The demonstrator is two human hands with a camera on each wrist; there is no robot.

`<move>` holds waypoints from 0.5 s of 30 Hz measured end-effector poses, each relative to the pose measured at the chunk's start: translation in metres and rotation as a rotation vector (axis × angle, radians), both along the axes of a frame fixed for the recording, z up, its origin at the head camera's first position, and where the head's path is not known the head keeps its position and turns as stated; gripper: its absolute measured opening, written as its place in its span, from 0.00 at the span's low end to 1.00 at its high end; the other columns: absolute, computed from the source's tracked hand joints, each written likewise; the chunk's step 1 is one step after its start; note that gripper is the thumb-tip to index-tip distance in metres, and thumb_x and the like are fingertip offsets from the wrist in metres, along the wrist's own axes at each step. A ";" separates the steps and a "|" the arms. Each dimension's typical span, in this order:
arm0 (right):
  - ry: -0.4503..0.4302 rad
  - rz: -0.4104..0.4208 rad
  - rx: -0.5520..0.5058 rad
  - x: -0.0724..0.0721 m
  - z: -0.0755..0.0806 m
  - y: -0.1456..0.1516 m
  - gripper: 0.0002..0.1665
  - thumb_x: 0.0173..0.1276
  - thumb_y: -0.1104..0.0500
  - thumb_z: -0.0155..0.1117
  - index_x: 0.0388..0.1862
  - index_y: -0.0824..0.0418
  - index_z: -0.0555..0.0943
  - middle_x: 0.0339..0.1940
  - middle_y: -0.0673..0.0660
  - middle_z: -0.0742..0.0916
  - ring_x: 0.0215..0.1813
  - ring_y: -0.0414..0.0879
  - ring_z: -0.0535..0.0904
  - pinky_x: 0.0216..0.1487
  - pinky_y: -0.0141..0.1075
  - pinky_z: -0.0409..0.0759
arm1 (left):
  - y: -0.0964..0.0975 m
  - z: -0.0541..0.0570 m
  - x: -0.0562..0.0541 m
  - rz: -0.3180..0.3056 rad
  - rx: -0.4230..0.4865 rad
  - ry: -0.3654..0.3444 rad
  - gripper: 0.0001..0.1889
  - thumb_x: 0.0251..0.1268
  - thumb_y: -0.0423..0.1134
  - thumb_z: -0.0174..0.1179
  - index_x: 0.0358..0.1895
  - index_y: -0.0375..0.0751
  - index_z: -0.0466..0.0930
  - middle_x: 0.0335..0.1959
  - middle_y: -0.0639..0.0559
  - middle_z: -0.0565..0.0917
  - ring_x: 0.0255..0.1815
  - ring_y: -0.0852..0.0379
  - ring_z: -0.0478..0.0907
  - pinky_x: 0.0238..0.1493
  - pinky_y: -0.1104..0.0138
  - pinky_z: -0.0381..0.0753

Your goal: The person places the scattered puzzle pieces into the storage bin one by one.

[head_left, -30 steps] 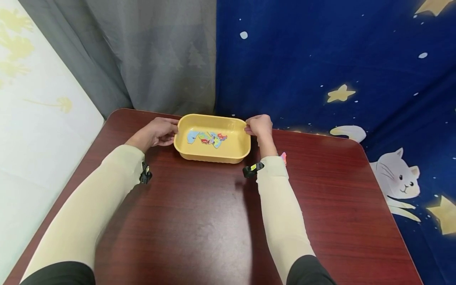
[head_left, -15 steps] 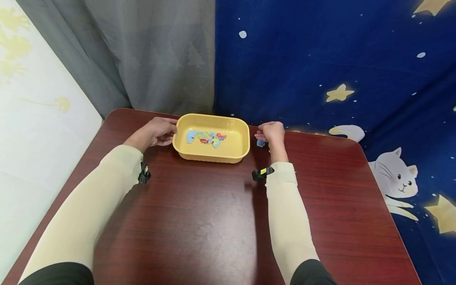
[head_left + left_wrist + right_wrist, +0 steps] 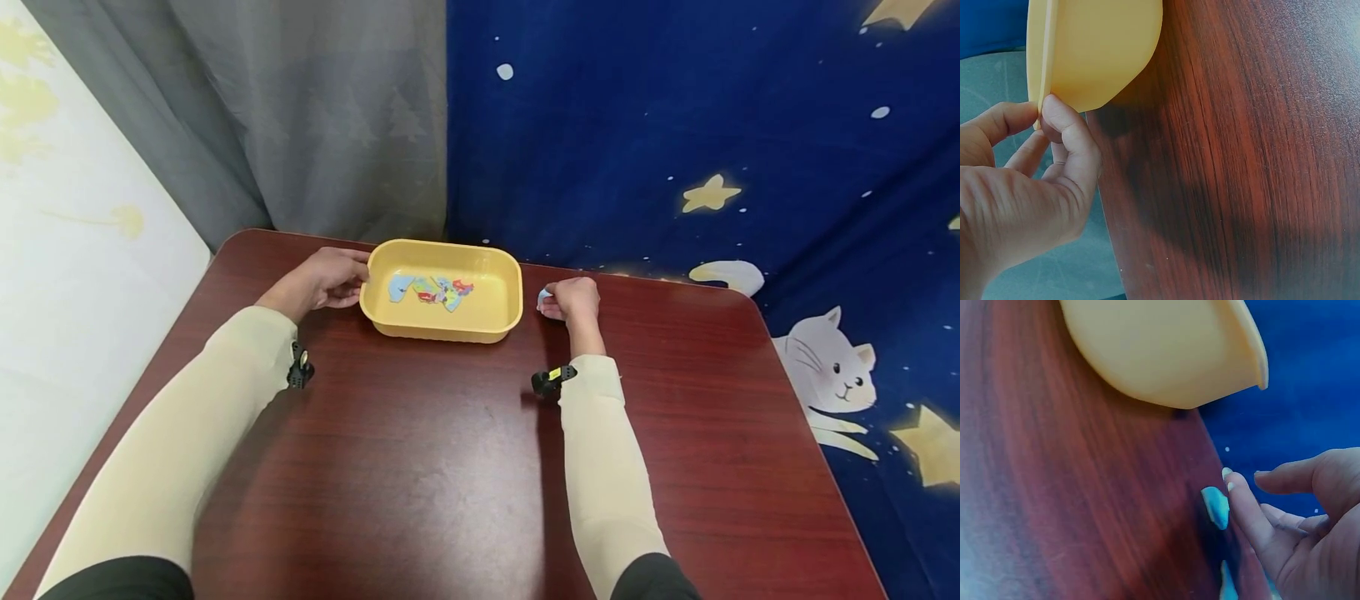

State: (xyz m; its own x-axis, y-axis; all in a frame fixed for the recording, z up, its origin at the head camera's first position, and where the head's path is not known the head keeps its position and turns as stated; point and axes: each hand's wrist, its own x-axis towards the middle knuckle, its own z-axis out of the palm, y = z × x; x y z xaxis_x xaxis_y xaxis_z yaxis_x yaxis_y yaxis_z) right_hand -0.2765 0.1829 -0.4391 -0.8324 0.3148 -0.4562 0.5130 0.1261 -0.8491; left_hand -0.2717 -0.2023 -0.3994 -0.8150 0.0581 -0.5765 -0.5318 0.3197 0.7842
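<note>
A yellow plastic basin [image 3: 440, 332] stands at the far side of the table. Its rim is pinched at the left end by my left hand [image 3: 332, 279], between thumb and fingers, as the left wrist view confirms. Inside lie several flat, irregular colourful pieces [image 3: 426, 292], partly light blue, red and green. Right of the basin is my right hand [image 3: 576, 297], its thumb apart from the fingers and nothing between them. Beside its fingertips lies a light blue piece [image 3: 1216, 507] on the tabletop. A second blue piece [image 3: 1229, 584] is partly cut off by the lower frame edge.
The dark red wooden table [image 3: 420, 467] ends just behind the basin. Behind it hang a grey curtain [image 3: 337, 125] and a blue curtain [image 3: 600, 125] with stars and a cat. A white panel [image 3: 82, 267] borders the left side.
My right hand has let go of the basin's right end and moved right, then slightly nearer, to the light blue piece. My left hand has stayed on the rim.
</note>
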 end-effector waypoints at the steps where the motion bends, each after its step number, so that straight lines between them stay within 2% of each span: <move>1: -0.014 0.006 0.018 0.000 -0.002 -0.001 0.17 0.67 0.62 0.63 0.51 0.68 0.75 0.16 0.57 0.85 0.16 0.43 0.83 0.23 0.33 0.84 | 0.000 0.000 0.000 0.002 0.002 -0.004 0.28 0.67 0.35 0.53 0.71 0.50 0.67 0.27 0.53 0.76 0.22 0.60 0.77 0.34 0.67 0.84; 8: -0.089 0.008 0.097 0.004 -0.011 -0.008 0.17 0.65 0.62 0.64 0.49 0.73 0.78 0.13 0.57 0.84 0.15 0.44 0.83 0.22 0.34 0.83 | 0.000 -0.002 0.000 0.003 0.016 -0.010 0.29 0.66 0.34 0.53 0.71 0.50 0.66 0.27 0.53 0.76 0.22 0.60 0.76 0.35 0.68 0.84; 13: -0.097 0.013 0.156 0.003 -0.013 -0.012 0.16 0.63 0.62 0.66 0.44 0.73 0.79 0.12 0.57 0.83 0.15 0.45 0.83 0.22 0.34 0.83 | -0.002 -0.001 0.000 0.004 0.003 -0.001 0.29 0.66 0.34 0.53 0.71 0.51 0.67 0.27 0.53 0.77 0.22 0.60 0.77 0.37 0.66 0.84; 15: -0.096 0.005 0.146 0.002 -0.014 -0.012 0.15 0.63 0.62 0.66 0.43 0.73 0.79 0.12 0.57 0.83 0.15 0.45 0.83 0.22 0.34 0.83 | -0.002 -0.001 0.000 0.002 0.005 0.001 0.29 0.66 0.34 0.53 0.71 0.50 0.67 0.27 0.53 0.77 0.22 0.60 0.77 0.37 0.66 0.85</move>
State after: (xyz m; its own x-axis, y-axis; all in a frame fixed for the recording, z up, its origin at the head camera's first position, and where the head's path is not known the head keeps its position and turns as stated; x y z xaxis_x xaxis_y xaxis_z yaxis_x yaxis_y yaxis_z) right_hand -0.2744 0.1707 -0.4533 -0.7890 0.3797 -0.4831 0.5897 0.2471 -0.7688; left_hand -0.2721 -0.2043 -0.4008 -0.8156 0.0592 -0.5756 -0.5320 0.3146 0.7861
